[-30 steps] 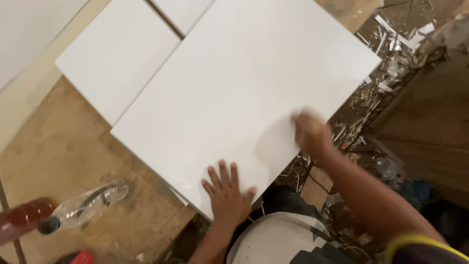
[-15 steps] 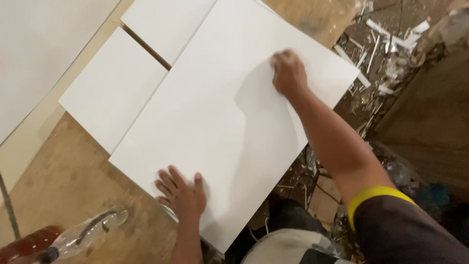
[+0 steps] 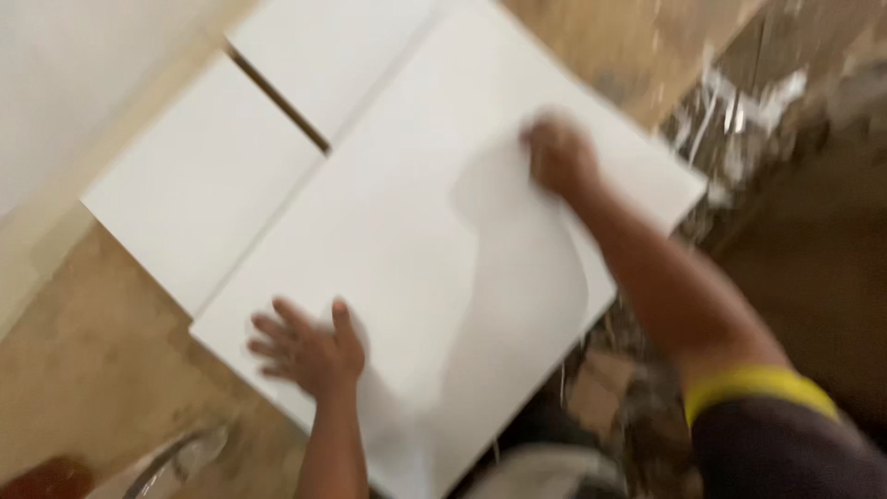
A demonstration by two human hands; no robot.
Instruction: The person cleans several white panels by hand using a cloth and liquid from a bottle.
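Presently, a large white tile (image 3: 434,268) is seen lying flat on a sandy brown floor (image 3: 83,370), its near corner overhanging rubble (view blurred). The left hand (image 3: 309,349) is pressed flat on the tile's near-left edge, fingers (image 3: 273,325) spread. The right hand (image 3: 559,157) is laid on the tile's far-right part, fingers curled together; whether anything is pinched cannot be told. Two smaller white tiles (image 3: 203,180) are noted just beside it, a narrow gap between them.

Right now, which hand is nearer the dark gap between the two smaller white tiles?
Left. The left hand lies below the gap on the large tile; the right hand is farther right.
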